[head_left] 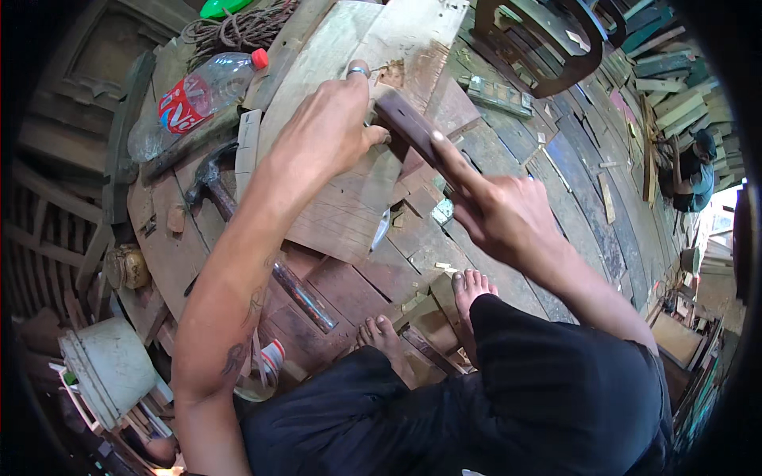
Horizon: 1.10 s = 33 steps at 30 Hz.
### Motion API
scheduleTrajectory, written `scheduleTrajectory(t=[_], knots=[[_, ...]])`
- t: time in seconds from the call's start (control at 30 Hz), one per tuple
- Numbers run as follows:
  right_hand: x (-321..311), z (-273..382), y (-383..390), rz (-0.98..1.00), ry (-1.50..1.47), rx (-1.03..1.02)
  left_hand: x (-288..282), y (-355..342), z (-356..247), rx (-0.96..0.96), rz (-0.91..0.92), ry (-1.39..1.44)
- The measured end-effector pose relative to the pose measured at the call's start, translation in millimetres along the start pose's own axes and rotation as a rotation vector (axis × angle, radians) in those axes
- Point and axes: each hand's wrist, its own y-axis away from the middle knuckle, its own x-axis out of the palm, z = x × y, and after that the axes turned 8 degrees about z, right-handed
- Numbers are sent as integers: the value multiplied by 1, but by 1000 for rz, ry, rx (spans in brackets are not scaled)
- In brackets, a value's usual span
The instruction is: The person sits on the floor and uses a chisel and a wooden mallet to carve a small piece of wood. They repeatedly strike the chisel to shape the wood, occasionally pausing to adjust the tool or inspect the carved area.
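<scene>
My right hand [508, 210] grips a dark brown wooden strip [414, 131], its index finger stretched along the top. The strip slants up and left, its far end close beside my left hand [329, 123]. That hand lies over a pale wooden board [325, 214], a ringed finger pointing away and the thumb apart from it. Its other fingers are mostly hidden. Just beyond the strip's far end, a rough brown patch [393, 73] marks the wood. A slim, pale pointed object [380, 230] sits by the board's near right edge.
Left of my left arm lie a hammer [213, 178] and a plastic bottle [194, 99] with a red cap. Coiled rope [238, 30] is behind them. A curved dark wooden frame [548, 47] stands far right. A white bucket [111, 369] is low left; another person [694, 170] sits at right.
</scene>
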Motion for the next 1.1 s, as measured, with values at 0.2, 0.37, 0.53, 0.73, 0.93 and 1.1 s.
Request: scheduleTrajectory(t=[0.2, 0.37, 0.53, 0.73, 0.93, 1.1], knots=[[8, -1, 2, -66, -13, -31, -1, 0, 6, -1, -21, -32], [5, -1, -22, -54, 55, -16, -3, 0, 2, -33, 5, -10], [-2, 1, 3, 8, -13, -7, -6, -2, -5, -50, 27, -8], [5, 2, -19, -59, -9, -39, -2, 0, 4, -33, -13, 2], [-1, 4, -14, 26, 21, 18, 1, 1, -2, 38, -50, -49], [2, 4, 1, 12, 7, -3, 3, -1, -1, 17, -43, -61]])
